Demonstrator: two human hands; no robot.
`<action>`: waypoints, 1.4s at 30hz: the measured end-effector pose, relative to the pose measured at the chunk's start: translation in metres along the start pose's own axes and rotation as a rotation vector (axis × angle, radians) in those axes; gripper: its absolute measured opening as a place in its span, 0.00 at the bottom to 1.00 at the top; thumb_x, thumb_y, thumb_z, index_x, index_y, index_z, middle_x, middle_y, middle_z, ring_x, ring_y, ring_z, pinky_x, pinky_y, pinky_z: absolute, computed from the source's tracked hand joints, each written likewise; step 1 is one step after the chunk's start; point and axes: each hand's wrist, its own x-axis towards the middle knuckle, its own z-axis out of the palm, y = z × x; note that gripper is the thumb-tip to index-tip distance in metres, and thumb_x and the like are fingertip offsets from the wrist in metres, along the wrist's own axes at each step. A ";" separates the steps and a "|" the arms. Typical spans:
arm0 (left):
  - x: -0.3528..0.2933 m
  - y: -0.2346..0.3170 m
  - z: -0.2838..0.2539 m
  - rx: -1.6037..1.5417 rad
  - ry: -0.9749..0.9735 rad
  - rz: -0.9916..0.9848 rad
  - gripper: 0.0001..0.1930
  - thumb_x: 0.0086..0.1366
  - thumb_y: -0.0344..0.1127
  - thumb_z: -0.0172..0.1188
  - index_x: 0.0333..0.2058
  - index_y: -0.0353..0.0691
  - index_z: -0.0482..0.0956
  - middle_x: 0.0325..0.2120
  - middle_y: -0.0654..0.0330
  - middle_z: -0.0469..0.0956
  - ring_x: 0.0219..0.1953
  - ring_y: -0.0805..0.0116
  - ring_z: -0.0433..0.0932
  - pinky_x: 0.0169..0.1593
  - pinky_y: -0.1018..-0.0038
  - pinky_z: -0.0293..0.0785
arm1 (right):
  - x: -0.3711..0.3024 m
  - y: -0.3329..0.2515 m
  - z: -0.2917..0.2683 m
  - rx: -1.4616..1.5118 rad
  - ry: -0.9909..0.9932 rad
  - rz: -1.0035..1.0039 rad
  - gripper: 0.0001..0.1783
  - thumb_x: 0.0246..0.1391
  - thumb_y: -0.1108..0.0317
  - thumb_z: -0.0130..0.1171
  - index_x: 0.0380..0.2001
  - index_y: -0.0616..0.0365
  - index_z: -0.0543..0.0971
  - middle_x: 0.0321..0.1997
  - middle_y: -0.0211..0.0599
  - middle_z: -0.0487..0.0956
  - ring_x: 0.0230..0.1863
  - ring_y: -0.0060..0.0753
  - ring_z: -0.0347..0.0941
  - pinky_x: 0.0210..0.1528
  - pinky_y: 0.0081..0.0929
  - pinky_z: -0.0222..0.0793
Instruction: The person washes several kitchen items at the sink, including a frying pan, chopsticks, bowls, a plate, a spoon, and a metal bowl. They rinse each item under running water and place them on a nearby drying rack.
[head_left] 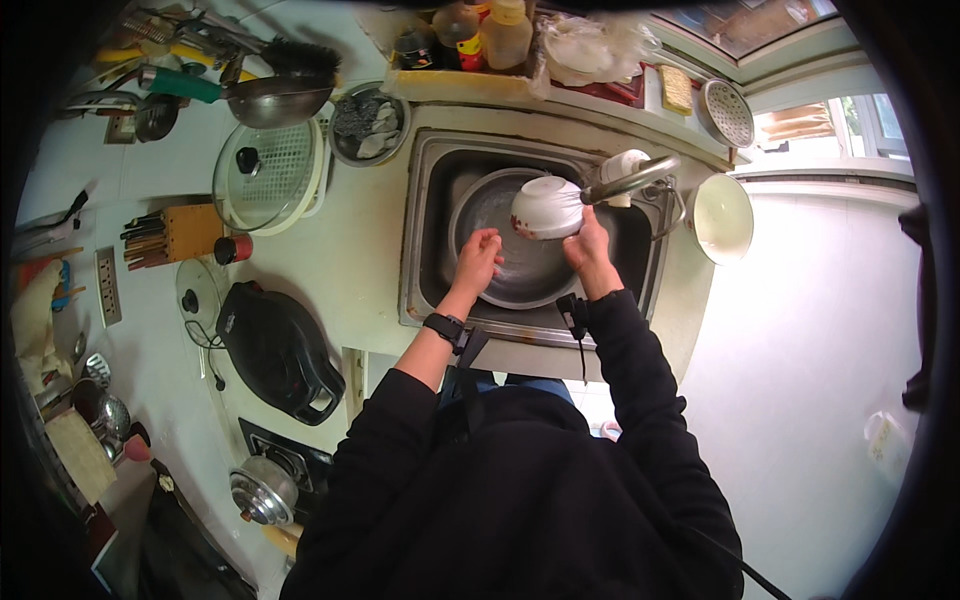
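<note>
My right hand (588,246) grips a white bowl (546,205) with a reddish pattern near its rim. The bowl is tipped over with its base upward, beside the mouth of the metal faucet (635,178). Below it, a wide round metal basin (478,215) sits inside the steel sink (412,262). Over the basin's left part is my left hand (479,260), apart from the bowl, its fingers curled in and nothing visible in them. The bowl's inside is hidden from here.
A metal bowl with dark and pale pieces (370,125) stands behind the sink's left corner. Left are a glass lid (262,180), a knife block (190,237) and a black electric appliance (278,350). A cream-coloured basin (722,220) is at the counter's right edge; bottles (457,35) line the back.
</note>
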 end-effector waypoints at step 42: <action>-0.007 -0.003 0.028 -0.324 -0.067 -0.294 0.24 0.62 0.38 0.45 0.55 0.31 0.65 0.45 0.48 0.75 0.45 0.53 0.79 0.39 0.57 0.83 | 0.036 -0.051 -0.038 -0.620 -0.103 0.058 0.18 0.65 0.56 0.51 0.48 0.58 0.74 0.41 0.33 0.80 0.38 0.25 0.77 0.40 0.23 0.73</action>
